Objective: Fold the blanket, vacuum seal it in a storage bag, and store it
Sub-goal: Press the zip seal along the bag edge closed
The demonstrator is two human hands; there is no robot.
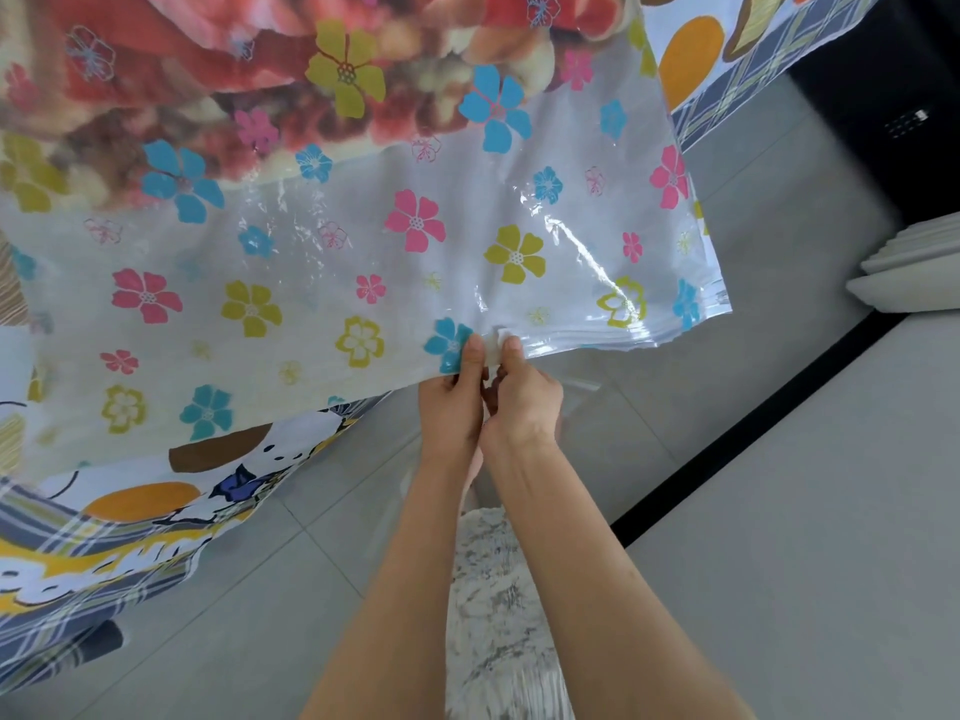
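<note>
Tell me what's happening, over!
Left hand and right hand both pinching the bag at its zip edge, on a small white clip. Blanket inside the bag. Nothing in the way.

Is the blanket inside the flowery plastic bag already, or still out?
Inside: the red blanket shows through the clear flowered bag, while both hands pinch the bag's open edge.

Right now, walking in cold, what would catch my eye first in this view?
First, the clear storage bag printed with bright flowers, spread across the bed, with a red and pink blanket showing through its far end. Next, the left hand and right hand, pinched side by side on the bag's near edge, at a small white clip. A cartoon-print bedsheet lies underneath.
</note>
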